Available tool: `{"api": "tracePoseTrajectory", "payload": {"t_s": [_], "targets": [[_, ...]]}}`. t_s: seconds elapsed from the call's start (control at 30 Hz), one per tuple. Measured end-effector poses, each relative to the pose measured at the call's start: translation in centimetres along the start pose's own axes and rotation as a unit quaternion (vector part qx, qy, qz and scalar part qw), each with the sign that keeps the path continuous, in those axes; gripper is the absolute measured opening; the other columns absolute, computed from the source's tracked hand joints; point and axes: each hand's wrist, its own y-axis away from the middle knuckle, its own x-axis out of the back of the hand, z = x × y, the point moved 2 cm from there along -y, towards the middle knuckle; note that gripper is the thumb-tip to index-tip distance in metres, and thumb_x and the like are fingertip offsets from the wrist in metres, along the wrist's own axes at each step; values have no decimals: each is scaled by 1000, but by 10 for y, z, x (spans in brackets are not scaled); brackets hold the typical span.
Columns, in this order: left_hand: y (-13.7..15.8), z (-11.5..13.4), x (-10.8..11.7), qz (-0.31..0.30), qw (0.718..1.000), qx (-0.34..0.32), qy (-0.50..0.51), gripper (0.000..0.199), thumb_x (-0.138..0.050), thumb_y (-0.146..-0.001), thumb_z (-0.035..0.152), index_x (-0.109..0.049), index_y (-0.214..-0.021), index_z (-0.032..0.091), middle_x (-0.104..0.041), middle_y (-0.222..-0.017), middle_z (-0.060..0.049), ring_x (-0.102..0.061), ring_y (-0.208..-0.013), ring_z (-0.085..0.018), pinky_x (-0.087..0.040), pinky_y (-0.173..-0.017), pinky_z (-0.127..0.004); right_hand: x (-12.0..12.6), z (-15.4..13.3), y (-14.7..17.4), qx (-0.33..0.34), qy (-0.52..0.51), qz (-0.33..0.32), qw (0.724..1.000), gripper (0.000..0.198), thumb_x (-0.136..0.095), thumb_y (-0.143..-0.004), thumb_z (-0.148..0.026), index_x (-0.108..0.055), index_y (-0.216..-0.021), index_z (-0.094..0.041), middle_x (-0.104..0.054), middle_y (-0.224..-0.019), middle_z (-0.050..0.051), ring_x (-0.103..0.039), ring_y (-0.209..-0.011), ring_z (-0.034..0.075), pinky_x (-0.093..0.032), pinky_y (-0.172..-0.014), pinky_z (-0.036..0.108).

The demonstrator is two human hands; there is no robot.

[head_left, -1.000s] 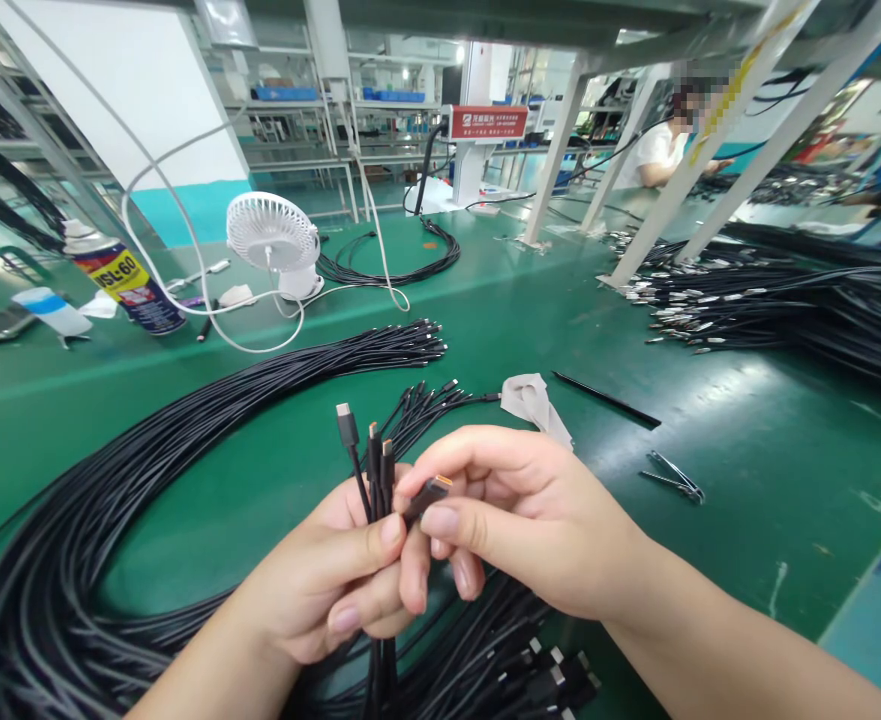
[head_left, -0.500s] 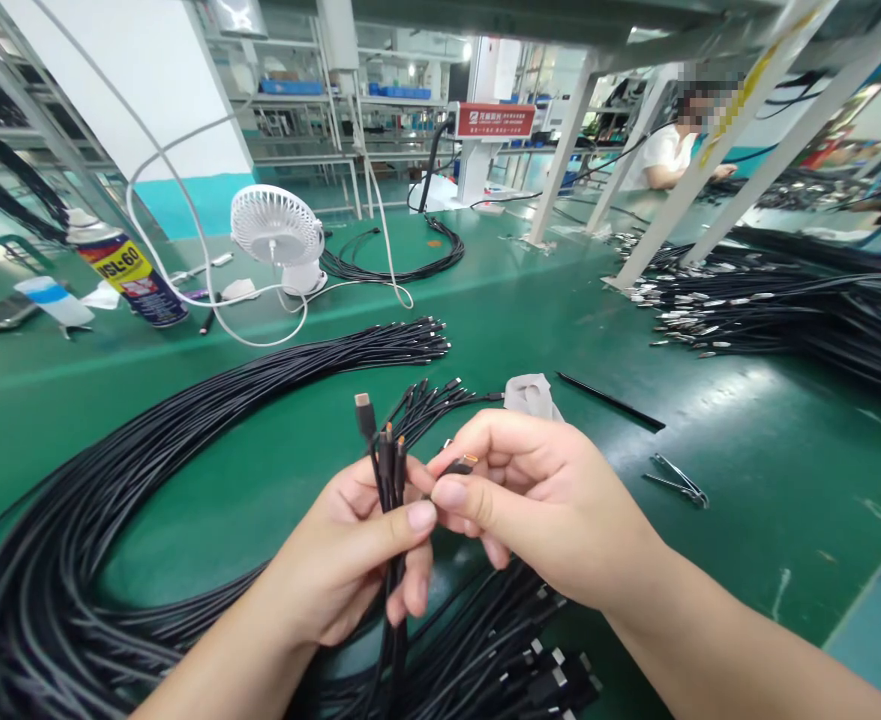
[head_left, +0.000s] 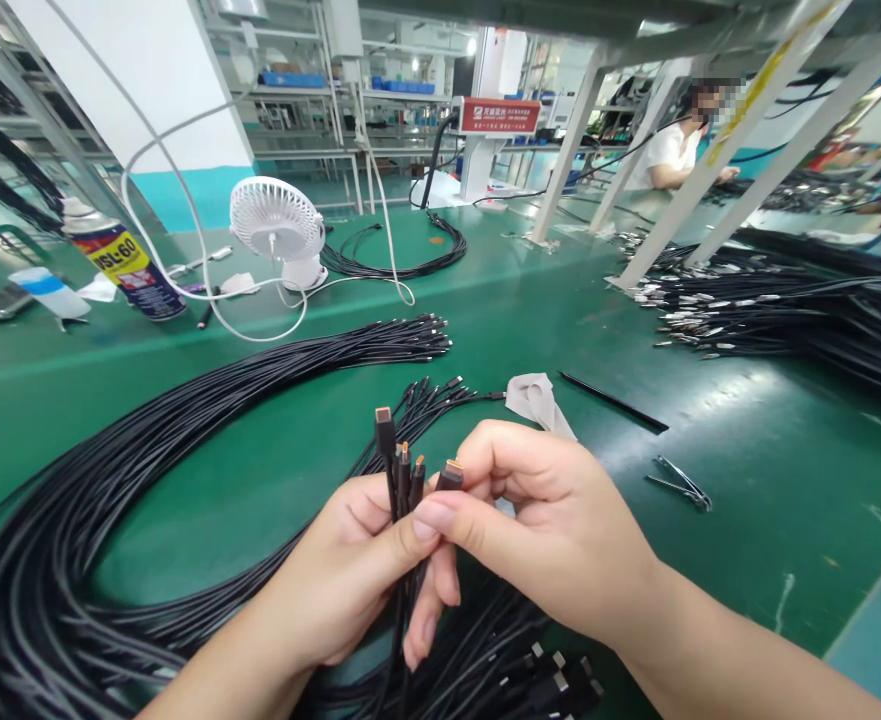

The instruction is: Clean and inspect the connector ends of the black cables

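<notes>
My left hand [head_left: 369, 560] is closed around several black USB cables [head_left: 404, 480], their plugs pointing up with orange-tinted metal ends. One of these plugs stands taller than the others. Pinched between thumb and fingers of my right hand [head_left: 537, 510] is another cable's plug [head_left: 451, 475], close beside the held ones. My two thumbs touch. Below the hands lies a heap of black cables [head_left: 537, 680] with metal plugs, partly hidden by my wrists. Behind them, more cable ends [head_left: 440, 397] rest on the green table.
A large curved cable bundle [head_left: 207, 410] covers the left side. Beyond it stand a spray can [head_left: 129, 265] and a white fan [head_left: 276, 225]. Tweezers [head_left: 681, 484], a black strip [head_left: 612, 401] and a white wrapper [head_left: 536, 398] lie right. A person [head_left: 672, 150] sits behind table posts.
The right-hand plug has turned upright and come closer to the bunch. My left hand has shifted slightly right with its cables.
</notes>
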Motion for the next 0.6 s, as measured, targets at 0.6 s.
{"api": "tracePoseTrajectory", "payload": {"t_s": [0.6], "targets": [[0,-3,0,-35,999,5,18,40,-59,-87,41,-64,-62,10,-53,-41,0,-43,-29,-5,-35,-31,-13,2,-4,3,23,-59,-29,998,8,-58,-82,-21,-57,-88,-16,-61,-58,-2,-58,-45,10,-43,-42,20]]}}
